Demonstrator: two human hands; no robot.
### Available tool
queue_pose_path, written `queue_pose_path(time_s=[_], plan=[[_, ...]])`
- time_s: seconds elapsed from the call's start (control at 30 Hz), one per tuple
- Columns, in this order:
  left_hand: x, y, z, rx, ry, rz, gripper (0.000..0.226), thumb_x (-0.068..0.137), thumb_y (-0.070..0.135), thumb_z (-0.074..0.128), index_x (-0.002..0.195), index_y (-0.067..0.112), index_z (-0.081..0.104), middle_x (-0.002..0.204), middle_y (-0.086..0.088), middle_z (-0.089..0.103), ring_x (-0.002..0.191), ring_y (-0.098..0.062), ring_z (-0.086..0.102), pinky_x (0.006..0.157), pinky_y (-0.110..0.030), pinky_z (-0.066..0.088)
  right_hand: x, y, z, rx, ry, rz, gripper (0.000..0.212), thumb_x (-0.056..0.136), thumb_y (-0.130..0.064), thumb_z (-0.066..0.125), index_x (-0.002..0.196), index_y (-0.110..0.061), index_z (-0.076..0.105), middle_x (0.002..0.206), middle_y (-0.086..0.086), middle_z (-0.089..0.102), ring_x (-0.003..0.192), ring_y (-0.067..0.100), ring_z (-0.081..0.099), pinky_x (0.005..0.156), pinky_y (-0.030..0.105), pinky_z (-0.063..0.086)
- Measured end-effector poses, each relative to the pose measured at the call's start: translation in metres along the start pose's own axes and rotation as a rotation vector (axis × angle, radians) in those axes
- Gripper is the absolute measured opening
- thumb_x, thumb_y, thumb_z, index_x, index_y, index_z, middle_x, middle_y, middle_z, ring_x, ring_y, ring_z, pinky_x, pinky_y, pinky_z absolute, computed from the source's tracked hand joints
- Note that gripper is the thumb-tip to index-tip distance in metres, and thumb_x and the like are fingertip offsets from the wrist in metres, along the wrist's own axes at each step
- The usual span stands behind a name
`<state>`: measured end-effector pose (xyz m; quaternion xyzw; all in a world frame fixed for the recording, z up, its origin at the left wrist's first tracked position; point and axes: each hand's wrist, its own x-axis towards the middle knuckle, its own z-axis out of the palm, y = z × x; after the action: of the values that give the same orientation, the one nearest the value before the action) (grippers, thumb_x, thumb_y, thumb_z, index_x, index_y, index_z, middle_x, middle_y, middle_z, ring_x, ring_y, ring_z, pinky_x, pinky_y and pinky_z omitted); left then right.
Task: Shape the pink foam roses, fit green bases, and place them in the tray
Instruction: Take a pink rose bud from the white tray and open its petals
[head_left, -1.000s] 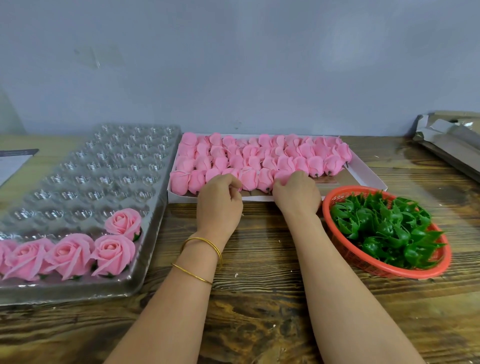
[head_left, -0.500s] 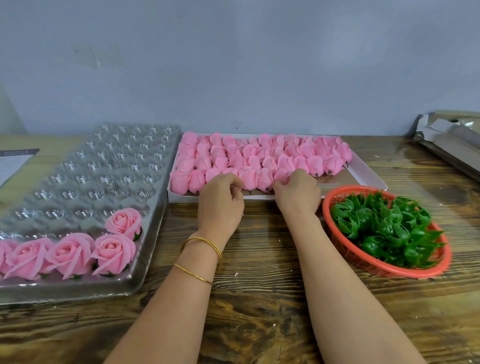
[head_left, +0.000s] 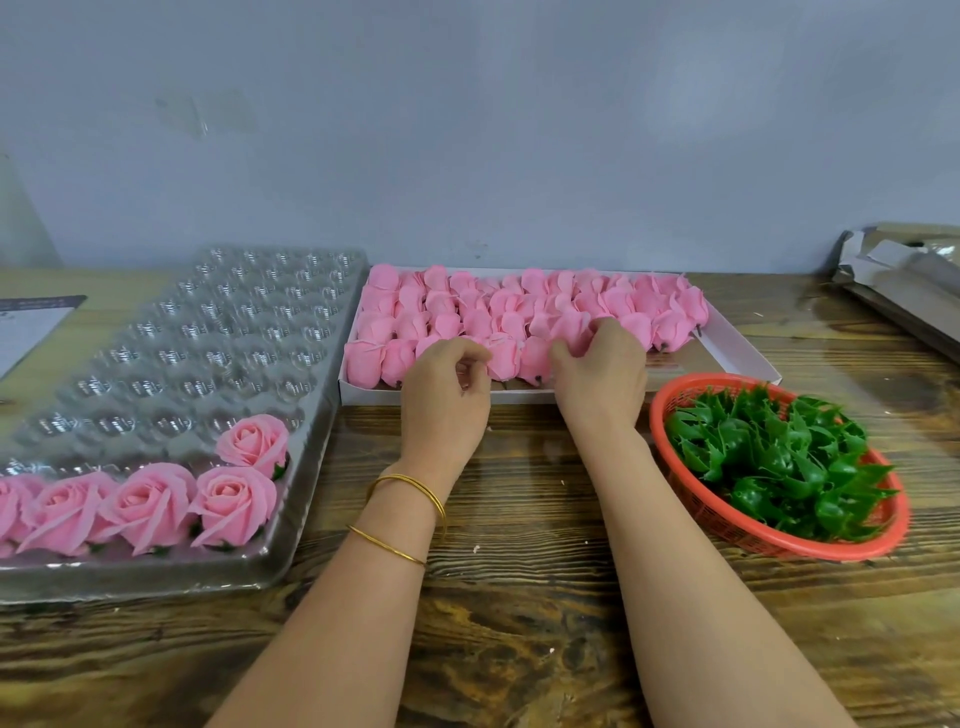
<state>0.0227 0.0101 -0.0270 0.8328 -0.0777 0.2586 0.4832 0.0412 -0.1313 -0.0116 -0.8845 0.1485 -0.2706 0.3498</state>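
A white shallow box (head_left: 737, 345) at the back centre holds several rows of closed pink foam buds (head_left: 467, 306). My right hand (head_left: 602, 379) reaches over the box's front rim, its fingers curled round a bud in the front rows. My left hand (head_left: 444, 405) hovers at the rim with curled fingers, its fingertips beside a front-row bud (head_left: 504, 358); nothing shows between them. Several shaped pink roses (head_left: 234, 504) with green bases sit in the near row of the clear plastic tray (head_left: 171, 358) on the left. A red basket (head_left: 779, 545) of green bases (head_left: 769, 457) stands to the right.
Everything rests on a dark wooden table (head_left: 519, 613) against a grey wall. Silver foil wrapping (head_left: 909, 280) lies at the far right edge. A sheet of paper (head_left: 26, 332) lies at the far left, behind the tray.
My right hand has pushed further into the buds and closed on one. My left hand's fingers have come off the front row and curled.
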Motion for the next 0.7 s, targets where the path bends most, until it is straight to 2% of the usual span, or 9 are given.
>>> queue_pose_path(time_s=[0.1, 0.13, 0.2, 0.3, 0.37, 0.43, 0.5, 0.6, 0.7], plan=[[0.003, 0.003, 0.0, -0.195, 0.004, -0.101, 0.012, 0.091, 0.008, 0.064, 0.1, 0.015, 0.067, 0.095, 0.002, 0.067, 0.083, 0.005, 0.062, 0.076, -0.009, 0.049, -0.003, -0.006, 0.0, 0.098, -0.027, -0.067, 0.018, 0.086, -0.025, 0.063, 0.082, -0.01, 0.053, 0.08, 0.006, 0.057, 0.073, 0.025, 0.053, 0.063, 0.033, 0.036], [0.004, 0.003, 0.0, -0.276, -0.007, -0.153, 0.012, 0.091, 0.011, 0.065, 0.102, 0.016, 0.065, 0.096, 0.001, 0.068, 0.087, 0.0, 0.065, 0.08, -0.016, 0.053, -0.005, -0.008, 0.0, 0.137, -0.044, -0.077, 0.018, 0.085, -0.026, 0.064, 0.087, -0.009, 0.057, 0.08, 0.005, 0.059, 0.075, 0.024, 0.055, 0.065, 0.033, 0.039], [0.007, 0.003, 0.0, -0.414, -0.034, -0.252, 0.016, 0.091, 0.018, 0.069, 0.107, 0.015, 0.064, 0.1, 0.001, 0.069, 0.096, -0.012, 0.067, 0.087, -0.029, 0.055, -0.007, -0.012, -0.001, 0.241, -0.087, -0.065, 0.031, 0.085, -0.028, 0.067, 0.108, -0.007, 0.064, 0.086, 0.002, 0.062, 0.084, 0.021, 0.059, 0.074, 0.032, 0.045], [0.009, 0.001, 0.002, -0.51, -0.099, -0.338, 0.033, 0.089, 0.029, 0.071, 0.116, 0.012, 0.064, 0.109, 0.002, 0.068, 0.101, -0.009, 0.065, 0.088, -0.025, 0.053, -0.011, -0.017, -0.001, 0.393, -0.177, -0.02, 0.047, 0.085, -0.027, 0.072, 0.125, -0.007, 0.06, 0.09, -0.005, 0.06, 0.083, 0.01, 0.058, 0.079, 0.023, 0.044], [0.01, 0.001, 0.003, -0.612, -0.153, -0.395, 0.038, 0.083, 0.034, 0.073, 0.113, 0.013, 0.063, 0.108, 0.002, 0.069, 0.105, -0.011, 0.065, 0.092, -0.026, 0.051, -0.014, -0.02, -0.001, 0.478, -0.247, -0.01, 0.046, 0.084, -0.025, 0.074, 0.125, -0.012, 0.058, 0.088, -0.007, 0.058, 0.078, 0.004, 0.056, 0.074, 0.019, 0.048], [0.012, 0.001, 0.003, -0.701, -0.213, -0.406, 0.034, 0.078, 0.037, 0.07, 0.102, 0.013, 0.066, 0.097, 0.003, 0.073, 0.1, -0.012, 0.067, 0.091, -0.028, 0.051, -0.016, -0.022, -0.001, 0.575, -0.326, -0.008, 0.044, 0.084, -0.019, 0.074, 0.124, -0.014, 0.055, 0.092, 0.003, 0.061, 0.076, 0.009, 0.061, 0.066, 0.014, 0.05], [0.012, 0.003, 0.002, -0.769, -0.255, -0.388, 0.027, 0.081, 0.033, 0.067, 0.095, 0.01, 0.069, 0.092, -0.004, 0.075, 0.095, -0.018, 0.069, 0.084, -0.027, 0.051, -0.017, -0.024, -0.003, 0.691, -0.401, 0.005, 0.042, 0.085, -0.011, 0.072, 0.122, -0.011, 0.052, 0.095, 0.015, 0.064, 0.076, 0.016, 0.065, 0.065, 0.017, 0.052], [0.013, 0.005, -0.002, -0.848, -0.284, -0.369, 0.027, 0.092, 0.022, 0.063, 0.098, -0.004, 0.069, 0.096, -0.015, 0.073, 0.093, -0.021, 0.068, 0.08, -0.027, 0.054, -0.021, -0.026, -0.004, 0.86, -0.514, 0.047, 0.037, 0.086, -0.001, 0.069, 0.116, -0.011, 0.05, 0.081, 0.006, 0.069, 0.068, 0.011, 0.067, 0.064, 0.019, 0.054], [0.013, 0.006, -0.006, -0.86, -0.294, -0.38, 0.018, 0.093, 0.014, 0.062, 0.094, -0.002, 0.071, 0.092, -0.012, 0.074, 0.09, -0.018, 0.07, 0.078, -0.026, 0.056, -0.022, -0.025, -0.004, 0.942, -0.613, 0.086, 0.04, 0.085, 0.004, 0.068, 0.117, -0.01, 0.049, 0.076, 0.001, 0.072, 0.071, 0.014, 0.071, 0.07, 0.024, 0.057]])
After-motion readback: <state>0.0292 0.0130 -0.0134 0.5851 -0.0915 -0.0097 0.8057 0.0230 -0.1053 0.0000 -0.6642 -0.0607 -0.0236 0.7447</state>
